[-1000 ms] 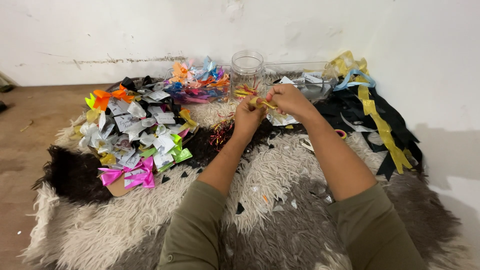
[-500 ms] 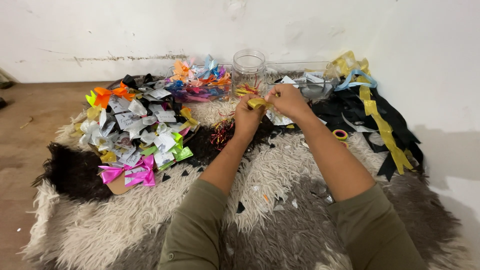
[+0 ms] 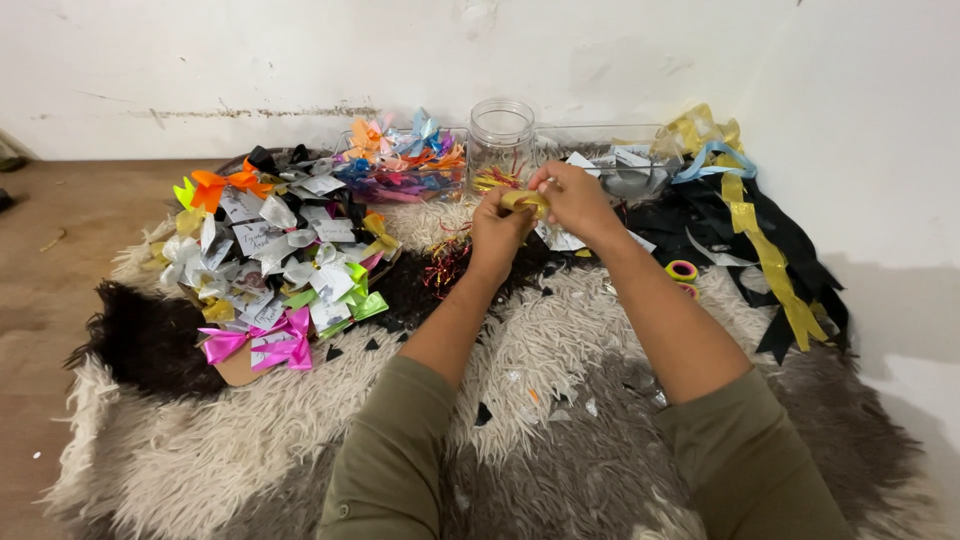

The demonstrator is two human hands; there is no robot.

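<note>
Gold ribbon piece (image 3: pixel 525 200) pinched between both my hands, held above the shaggy rug (image 3: pixel 560 350), just in front of the glass jar (image 3: pixel 500 140). Left hand (image 3: pixel 497 232) and right hand (image 3: pixel 577 203) together, fingers closed on it. Bow pile (image 3: pixel 270 260) lies left.

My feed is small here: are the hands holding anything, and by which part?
Both hands, left hand and right hand, pinch a short gold ribbon piece between them, one at each end, above the shaggy rug.
</note>
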